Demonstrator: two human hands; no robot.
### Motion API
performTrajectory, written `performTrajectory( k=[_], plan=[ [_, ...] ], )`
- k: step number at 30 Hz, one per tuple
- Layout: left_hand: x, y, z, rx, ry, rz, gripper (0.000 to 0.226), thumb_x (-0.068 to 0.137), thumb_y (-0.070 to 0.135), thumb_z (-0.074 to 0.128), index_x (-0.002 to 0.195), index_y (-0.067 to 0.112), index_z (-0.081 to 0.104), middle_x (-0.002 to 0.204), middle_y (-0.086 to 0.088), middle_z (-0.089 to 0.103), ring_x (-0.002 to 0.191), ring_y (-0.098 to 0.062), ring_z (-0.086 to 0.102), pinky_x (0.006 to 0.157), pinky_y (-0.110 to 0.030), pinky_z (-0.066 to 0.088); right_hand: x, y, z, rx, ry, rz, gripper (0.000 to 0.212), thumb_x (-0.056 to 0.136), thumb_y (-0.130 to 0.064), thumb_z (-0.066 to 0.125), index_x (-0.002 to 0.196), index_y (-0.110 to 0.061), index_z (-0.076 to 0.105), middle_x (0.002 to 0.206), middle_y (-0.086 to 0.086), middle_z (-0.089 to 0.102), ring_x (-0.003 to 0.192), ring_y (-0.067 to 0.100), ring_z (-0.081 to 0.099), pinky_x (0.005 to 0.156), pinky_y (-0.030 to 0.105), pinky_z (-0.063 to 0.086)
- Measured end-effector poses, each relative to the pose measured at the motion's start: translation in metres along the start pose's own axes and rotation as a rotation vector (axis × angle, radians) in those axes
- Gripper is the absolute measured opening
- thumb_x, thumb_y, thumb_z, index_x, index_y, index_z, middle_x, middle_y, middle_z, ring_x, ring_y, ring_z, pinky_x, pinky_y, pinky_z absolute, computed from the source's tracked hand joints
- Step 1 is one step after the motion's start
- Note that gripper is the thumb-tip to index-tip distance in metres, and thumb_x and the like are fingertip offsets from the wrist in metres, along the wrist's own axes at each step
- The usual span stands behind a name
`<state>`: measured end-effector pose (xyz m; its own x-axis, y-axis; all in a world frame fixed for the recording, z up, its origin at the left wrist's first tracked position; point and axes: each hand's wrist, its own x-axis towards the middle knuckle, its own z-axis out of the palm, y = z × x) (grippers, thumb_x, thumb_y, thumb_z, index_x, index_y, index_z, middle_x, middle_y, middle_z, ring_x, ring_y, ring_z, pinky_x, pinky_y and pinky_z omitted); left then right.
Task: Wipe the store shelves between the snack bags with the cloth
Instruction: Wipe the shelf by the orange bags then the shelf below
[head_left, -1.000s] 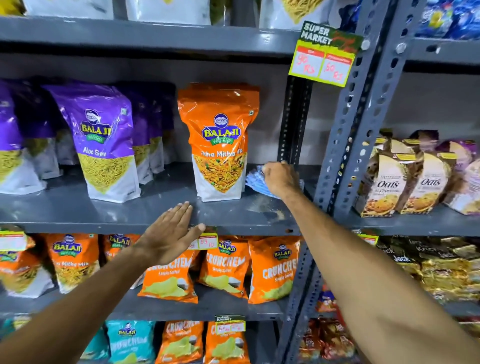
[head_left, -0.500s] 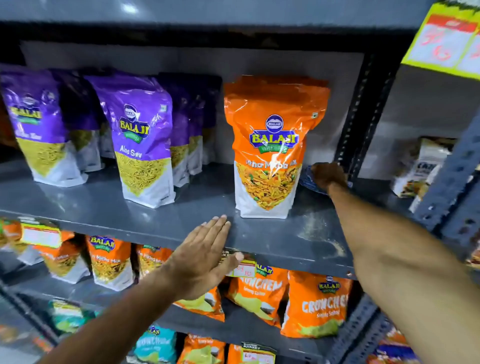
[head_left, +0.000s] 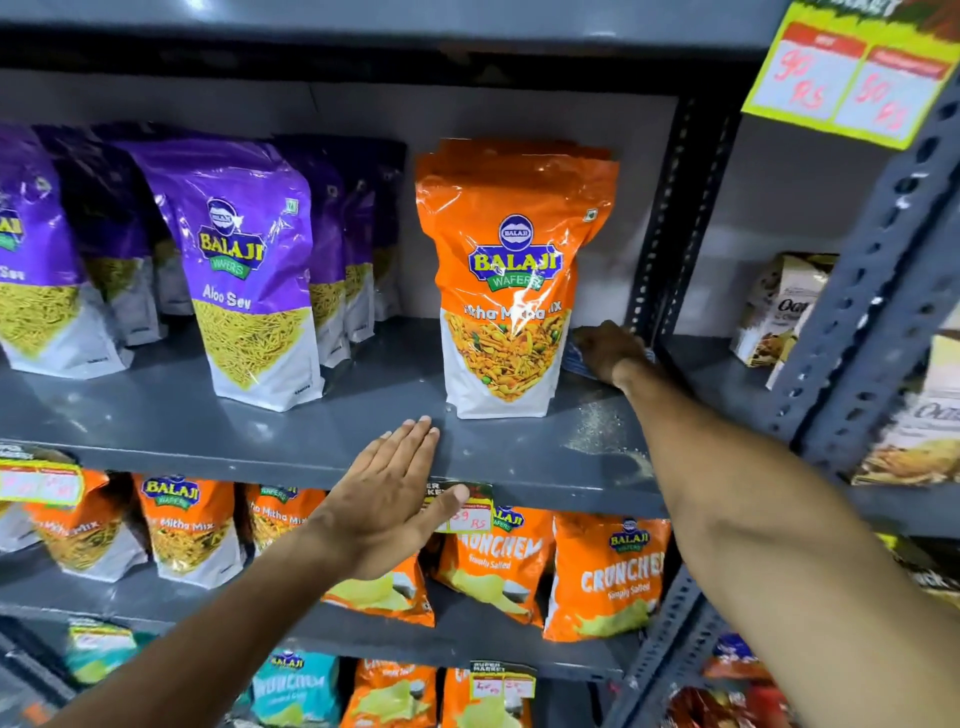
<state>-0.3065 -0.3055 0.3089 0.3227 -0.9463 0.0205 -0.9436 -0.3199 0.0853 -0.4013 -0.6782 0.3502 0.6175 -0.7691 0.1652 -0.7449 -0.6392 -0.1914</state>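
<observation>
Now my right hand (head_left: 608, 353) has pushed the blue cloth (head_left: 574, 358) deeper behind the orange snack bag (head_left: 506, 280), fingers curled on it; left hand (head_left: 395, 493) stays flat, empty on the grey metal shelf (head_left: 208, 415)

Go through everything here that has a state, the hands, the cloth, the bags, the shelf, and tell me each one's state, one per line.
Left hand: flat, fingers straight, resting on shelf edge.
Right hand: pressing the cloth at the shelf's back corner.
Blue cloth: mostly hidden under the hand.
Orange Balaji snack bag: upright, sealed.
Purple Aloo Sev bag: upright, sealed.
Grey metal shelf: crumbs or dust near the right front.
</observation>
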Motion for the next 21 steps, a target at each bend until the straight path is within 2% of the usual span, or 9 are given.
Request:
performTrajectory(
  k=[2,4,6,8,10,12,15,18,21],
  plan=[
    [0.000,0.002,-0.001,-0.002,-0.010,-0.006,0.097,0.087,0.078,-0.006,0.160,0.016,-0.013,0.169,0.002,-0.020,0.154,-0.009,-0.022,0.123,-0.028,-0.015,-0.013,-0.003,0.000,0.029,0.033,0.022,0.039,0.103,-0.035,0.035,0.128,-0.034,0.065,0.132,0.016,0.064,0.121,0.039,0.058,0.098,0.040,0.048],
    [0.001,0.004,-0.003,0.005,-0.018,-0.014,0.092,0.091,0.074,0.000,0.161,0.014,-0.011,0.169,0.001,-0.018,0.155,-0.011,-0.019,0.122,-0.027,-0.016,-0.024,-0.004,0.002,0.108,0.035,0.058,0.032,0.100,-0.033,0.044,0.113,-0.029,0.073,0.118,0.012,0.072,0.103,0.032,0.067,0.082,0.033,0.050],
    [0.001,0.005,-0.005,0.007,-0.030,-0.011,0.092,0.091,0.072,0.002,0.161,0.013,-0.010,0.170,0.000,-0.016,0.155,-0.012,-0.018,0.120,-0.026,-0.017,-0.033,0.002,0.008,0.164,0.052,0.070,0.022,0.092,-0.036,0.051,0.097,-0.033,0.072,0.110,0.008,0.074,0.093,0.028,0.069,0.075,0.028,0.050],
    [0.001,0.005,-0.006,0.004,-0.034,-0.006,0.095,0.089,0.073,0.001,0.161,0.011,-0.008,0.170,-0.002,-0.015,0.156,-0.013,-0.016,0.120,-0.026,-0.016,-0.037,0.013,0.017,0.147,0.058,0.061,0.019,0.088,-0.036,0.053,0.096,-0.042,0.069,0.111,0.005,0.074,0.097,0.030,0.069,0.083,0.031,0.054],
    [0.001,0.003,-0.006,-0.008,-0.031,-0.002,0.102,0.084,0.077,-0.005,0.161,0.011,-0.007,0.171,-0.004,-0.014,0.157,-0.015,-0.014,0.122,-0.029,-0.013,-0.045,0.015,0.019,0.086,0.025,0.074,0.032,0.085,-0.038,0.050,0.108,-0.035,0.072,0.114,0.008,0.074,0.101,0.032,0.068,0.091,0.039,0.056],
    [0.002,0.001,-0.005,-0.025,-0.032,0.010,0.112,0.076,0.082,-0.013,0.161,0.011,-0.006,0.171,-0.004,-0.013,0.157,-0.016,-0.013,0.123,-0.031,-0.010,-0.064,0.008,0.013,0.078,0.023,0.063,0.046,0.082,-0.041,0.040,0.111,-0.026,0.072,0.115,0.011,0.073,0.103,0.033,0.067,0.093,0.043,0.055],
    [0.002,0.001,-0.005,-0.048,-0.028,0.012,0.122,0.068,0.088,-0.019,0.162,0.010,-0.004,0.171,-0.005,-0.010,0.158,-0.018,-0.011,0.125,-0.034,-0.007,-0.117,-0.009,-0.008,0.097,0.045,0.034,0.035,0.096,-0.036,0.039,0.105,-0.024,0.070,0.104,0.012,0.068,0.096,0.031,0.061,0.087,0.040,0.048],
    [0.000,0.005,-0.006,-0.040,-0.027,0.010,0.099,0.090,0.076,0.000,0.162,0.009,-0.002,0.171,-0.007,-0.008,0.158,-0.019,-0.009,0.127,-0.036,-0.005,-0.157,-0.017,-0.018,0.109,0.049,-0.003,0.029,0.102,-0.026,0.038,0.098,-0.024,0.067,0.096,0.009,0.056,0.091,0.029,0.053,0.076,0.036,0.036],
    [-0.002,0.008,-0.008,-0.028,-0.028,0.007,0.088,0.098,0.069,0.010,0.162,0.009,-0.001,0.172,-0.007,-0.007,0.158,-0.021,-0.008,0.128,-0.037,-0.003,-0.178,-0.021,-0.021,0.135,0.066,-0.022,0.028,0.101,-0.025,0.038,0.099,-0.024,0.066,0.097,0.010,0.055,0.091,0.032,0.056,0.076,0.037,0.037]
  ],
)
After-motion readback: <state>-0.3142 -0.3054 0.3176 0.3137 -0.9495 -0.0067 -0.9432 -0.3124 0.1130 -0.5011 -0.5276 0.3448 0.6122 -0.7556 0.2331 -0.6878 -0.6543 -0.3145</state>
